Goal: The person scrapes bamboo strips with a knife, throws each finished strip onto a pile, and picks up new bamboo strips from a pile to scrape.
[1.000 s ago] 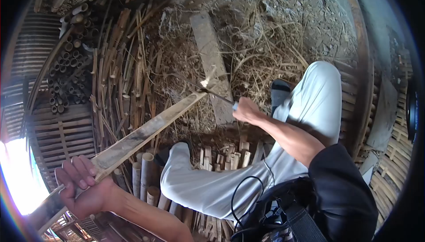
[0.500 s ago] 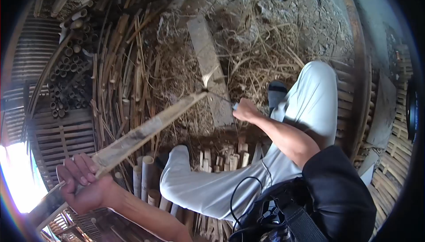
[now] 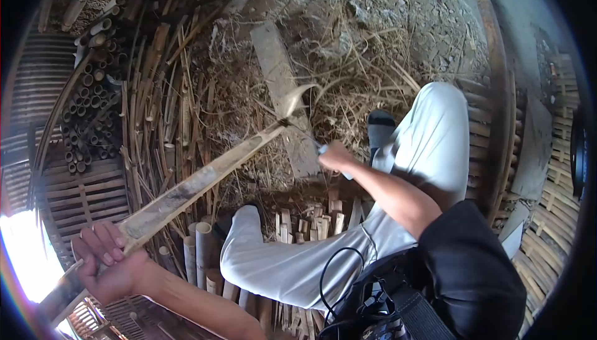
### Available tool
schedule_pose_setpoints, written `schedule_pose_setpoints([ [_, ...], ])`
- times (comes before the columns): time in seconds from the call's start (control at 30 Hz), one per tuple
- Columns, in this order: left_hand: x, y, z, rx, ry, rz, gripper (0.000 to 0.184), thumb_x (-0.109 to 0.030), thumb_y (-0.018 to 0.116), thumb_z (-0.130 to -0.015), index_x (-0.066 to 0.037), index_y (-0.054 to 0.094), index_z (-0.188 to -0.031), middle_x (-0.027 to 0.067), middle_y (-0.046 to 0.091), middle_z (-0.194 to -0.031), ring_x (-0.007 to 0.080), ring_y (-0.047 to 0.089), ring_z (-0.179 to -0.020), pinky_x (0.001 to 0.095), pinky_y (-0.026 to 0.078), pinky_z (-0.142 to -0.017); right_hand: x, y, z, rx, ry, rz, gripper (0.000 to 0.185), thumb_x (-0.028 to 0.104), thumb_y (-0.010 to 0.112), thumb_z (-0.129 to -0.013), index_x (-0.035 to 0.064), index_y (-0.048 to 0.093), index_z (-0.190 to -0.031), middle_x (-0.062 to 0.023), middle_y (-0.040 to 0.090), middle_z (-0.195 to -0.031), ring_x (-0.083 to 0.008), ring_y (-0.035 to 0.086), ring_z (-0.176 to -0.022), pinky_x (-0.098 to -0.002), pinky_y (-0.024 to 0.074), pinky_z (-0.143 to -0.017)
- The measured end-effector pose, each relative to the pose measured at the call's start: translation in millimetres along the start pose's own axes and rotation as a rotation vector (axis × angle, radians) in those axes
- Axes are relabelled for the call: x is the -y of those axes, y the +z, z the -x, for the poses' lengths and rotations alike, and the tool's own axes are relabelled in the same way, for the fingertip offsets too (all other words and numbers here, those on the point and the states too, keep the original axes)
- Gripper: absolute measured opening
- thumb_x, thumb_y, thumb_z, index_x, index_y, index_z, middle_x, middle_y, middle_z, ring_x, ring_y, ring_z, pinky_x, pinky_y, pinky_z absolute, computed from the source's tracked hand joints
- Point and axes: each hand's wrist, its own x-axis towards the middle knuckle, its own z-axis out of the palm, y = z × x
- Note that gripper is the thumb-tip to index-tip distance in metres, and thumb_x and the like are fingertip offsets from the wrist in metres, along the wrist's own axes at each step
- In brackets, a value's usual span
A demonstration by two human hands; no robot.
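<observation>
My left hand [image 3: 106, 259] is wrapped round a long split bamboo strip [image 3: 199, 186], which slants up to the right from the lower left. My right hand [image 3: 336, 156] is closed on the pale handle of a knife [image 3: 305, 135]. The thin blade reaches to the far end of the strip, where it meets the bamboo. From that spot a pale curled shaving [image 3: 297, 97] rises above a flat wooden board [image 3: 271, 54]. How deep the blade sits in the bamboo, I cannot tell.
Cut bamboo tubes [image 3: 92, 88] are stacked at the left, beside long upright strips [image 3: 152, 91]. Shavings [image 3: 357, 66] litter the ground. Short split pieces [image 3: 320, 225] stand near my bent legs [image 3: 298, 271]. A woven bamboo wall [image 3: 541, 234] is on the right.
The shaving at the strip's far end has grown longer and curls further right. Both hands keep their grip; the whole scene sits slightly further left and up in view.
</observation>
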Motion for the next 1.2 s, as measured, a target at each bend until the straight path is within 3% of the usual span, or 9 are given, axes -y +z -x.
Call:
schedule_pose_setpoints([
  [0.03,-1,-1,-1,-0.025,-0.008,0.056,0.017,-0.016,0.046,-0.065,-0.015,0.029,-0.060,0.0003,0.029,-0.050,0.0108,0.025,-0.041,0.0247,0.026,-0.045,-17,-5,-27,-0.098,-0.113,0.449,0.022,0.010,0.054,-0.085,-0.0036,0.066,-0.096,-0.0110,0.061,-0.062,-0.0104,0.049,-0.038,-0.0257,0.0358,-0.031],
  [0.2,-4,12,5,0.013,-0.070,0.127,0.017,-0.017,0.046,-0.065,-0.015,0.029,-0.060,0.0003,0.028,-0.049,0.0105,0.025,-0.041,0.0245,0.025,-0.045,22,41,39,-0.183,-0.345,0.145,0.022,0.013,0.057,-0.086,-0.0081,0.065,-0.089,-0.0147,0.061,-0.061,-0.0133,0.049,-0.037,-0.0285,0.0388,-0.029],
  [0.33,-5,40,9,-0.285,-0.017,-0.029,0.018,-0.018,0.045,-0.065,-0.015,0.028,-0.060,0.0004,0.028,-0.049,0.0106,0.025,-0.041,0.0244,0.025,-0.045,63,57,70,-0.115,-0.538,0.235,0.020,0.015,0.061,-0.084,-0.0028,0.067,-0.092,-0.0137,0.061,-0.058,-0.0159,0.053,-0.039,-0.0316,0.0435,-0.033],
  [0.5,-1,17,1,-0.035,-0.011,-0.072,0.018,-0.018,0.044,-0.065,-0.016,0.027,-0.059,0.0002,0.028,-0.049,0.0105,0.024,-0.040,0.0240,0.024,-0.044,-3,-5,5,-0.090,-0.032,0.332,0.027,0.008,0.056,-0.081,-0.0007,0.065,-0.105,-0.0150,0.065,-0.069,-0.0140,0.053,-0.045,-0.0296,0.0382,-0.033],
  [0.67,0,-1,-4,0.021,-0.065,0.094,0.019,-0.019,0.044,-0.065,-0.016,0.027,-0.058,0.0002,0.027,-0.049,0.0106,0.023,-0.041,0.0242,0.024,-0.044,-2,28,23,-0.144,-0.245,0.194,0.027,0.008,0.054,-0.085,-0.0155,0.058,-0.097,-0.0166,0.061,-0.067,-0.0107,0.042,-0.036,-0.0271,0.0306,-0.027],
  [0.87,6,23,-8,-0.308,-0.082,-0.049,0.019,-0.019,0.044,-0.064,-0.016,0.027,-0.057,0.0004,0.026,-0.048,0.0106,0.023,-0.041,0.0242,0.025,-0.045,25,29,53,-0.059,-0.236,0.177,0.019,0.012,0.059,-0.083,-0.0064,0.064,-0.083,-0.0117,0.058,-0.056,-0.0124,0.051,-0.042,-0.0277,0.0376,-0.032],
  [1.03,8,1,-21,0.024,-0.042,0.060,0.017,-0.017,0.044,-0.065,-0.016,0.029,-0.057,-0.0003,0.027,-0.048,0.0106,0.023,-0.040,0.0250,0.024,-0.043,-72,-17,-24,-0.206,-0.421,0.836,0.013,0.010,0.057,-0.073,0.0008,0.066,-0.074,-0.0155,0.061,-0.060,-0.0251,0.061,-0.053,-0.0369,0.0466,-0.043],
  [1.13,12,-2,-26,0.109,-0.091,0.186,0.017,-0.016,0.044,-0.067,-0.016,0.029,-0.058,-0.0003,0.027,-0.048,0.0104,0.023,-0.040,0.0253,0.025,-0.043,-12,10,37,-0.265,-0.037,0.240,0.018,0.010,0.055,-0.078,-0.0029,0.067,-0.074,-0.0153,0.056,-0.054,-0.0263,0.056,-0.046,-0.0372,0.0480,-0.043],
  [1.2,12,4,-30,0.101,-0.076,0.163,0.018,-0.016,0.044,-0.068,-0.016,0.029,-0.058,-0.0002,0.028,-0.048,0.0103,0.023,-0.040,0.0253,0.025,-0.043,-6,25,45,-0.302,-0.158,0.265,0.024,0.013,0.057,-0.081,-0.0091,0.066,-0.082,-0.0189,0.062,-0.060,-0.0271,0.060,-0.048,-0.0355,0.0489,-0.041],
])
